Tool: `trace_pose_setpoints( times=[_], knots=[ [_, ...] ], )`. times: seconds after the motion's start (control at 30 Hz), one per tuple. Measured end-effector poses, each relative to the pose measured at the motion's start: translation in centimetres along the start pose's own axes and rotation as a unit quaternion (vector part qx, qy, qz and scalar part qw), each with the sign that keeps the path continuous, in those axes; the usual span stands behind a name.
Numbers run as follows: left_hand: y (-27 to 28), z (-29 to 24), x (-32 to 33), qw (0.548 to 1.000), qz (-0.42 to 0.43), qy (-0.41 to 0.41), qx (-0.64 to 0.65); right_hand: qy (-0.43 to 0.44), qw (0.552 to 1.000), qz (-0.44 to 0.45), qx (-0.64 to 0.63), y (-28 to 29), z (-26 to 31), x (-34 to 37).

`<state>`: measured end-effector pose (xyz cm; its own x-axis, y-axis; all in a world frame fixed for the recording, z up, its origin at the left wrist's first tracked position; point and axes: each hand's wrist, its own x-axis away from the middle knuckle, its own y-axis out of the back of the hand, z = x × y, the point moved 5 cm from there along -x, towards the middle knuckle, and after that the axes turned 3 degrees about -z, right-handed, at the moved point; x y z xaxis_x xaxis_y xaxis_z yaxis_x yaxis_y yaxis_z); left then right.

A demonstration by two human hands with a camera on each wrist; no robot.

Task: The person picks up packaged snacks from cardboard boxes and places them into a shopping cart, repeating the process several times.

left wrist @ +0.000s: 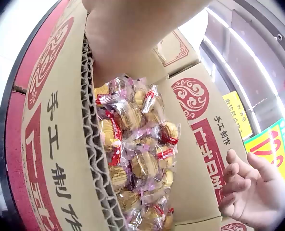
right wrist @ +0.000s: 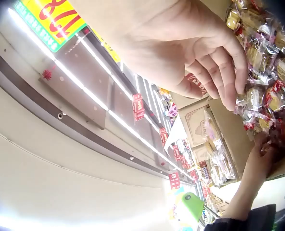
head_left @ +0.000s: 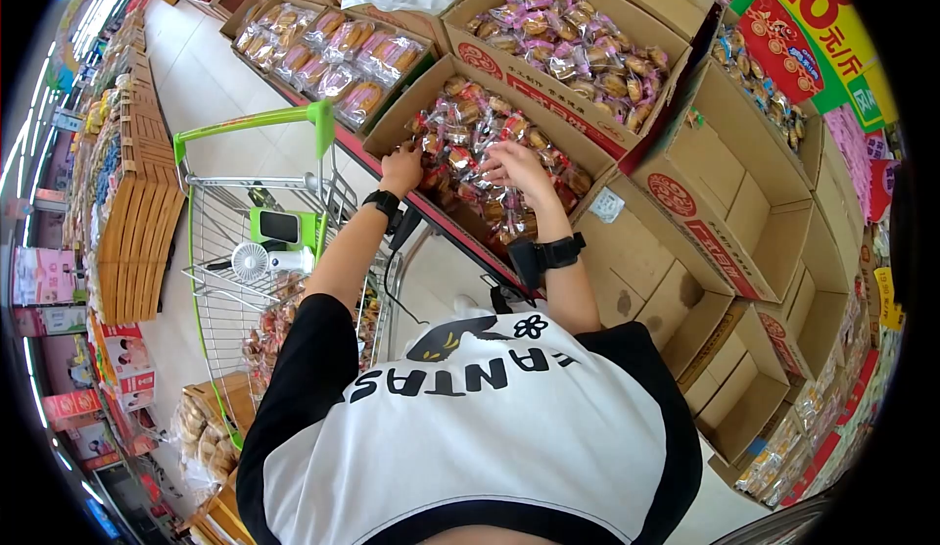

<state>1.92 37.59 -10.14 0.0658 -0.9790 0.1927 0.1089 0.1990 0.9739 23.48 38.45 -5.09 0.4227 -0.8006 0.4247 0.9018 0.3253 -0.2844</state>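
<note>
A cardboard box holds many individually wrapped biscuits in clear packets with red and purple print. My left hand reaches over the near left edge of this box, its fingers down among the packets. In the left wrist view its wrist and palm fill the top, with the fingertips hidden behind the cardboard. I cannot tell whether it grips a packet. Over the middle of the same box hovers my right hand, palm inward, fingers loosely bent and nothing in them. Its fingertips overlap the packets in the right wrist view.
Behind stands another box of wrapped biscuits; longer packs lie to its left. Cardboard boxes without goods line the right. A shopping cart with a small white fan and a bag of packets stands at my left.
</note>
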Motion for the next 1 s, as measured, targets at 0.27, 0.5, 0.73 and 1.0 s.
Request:
trace_pose_setpoints(
  times=[0.27,0.5,0.73,1.0],
  knots=[
    [0.0,0.3,-0.2,0.999,-0.031,0.014,0.036,0.015,0.999,0.004,0.031,-0.2,-0.6,-0.4],
    [2.8,-0.1,1.3,0.958,-0.235,-0.006,0.167,0.001,0.998,0.006,0.061,-0.7,-0.7,-0.5],
    [5.5,0.1,1.5,0.879,-0.246,0.029,0.407,-0.032,0.994,0.012,0.105,-1.2,-2.8,-1.2],
    [8.6,-3.5,1.9,0.681,-0.078,-0.069,0.724,-0.035,0.999,0.001,-0.020,-2.3,-2.3,-0.8]
  ],
)
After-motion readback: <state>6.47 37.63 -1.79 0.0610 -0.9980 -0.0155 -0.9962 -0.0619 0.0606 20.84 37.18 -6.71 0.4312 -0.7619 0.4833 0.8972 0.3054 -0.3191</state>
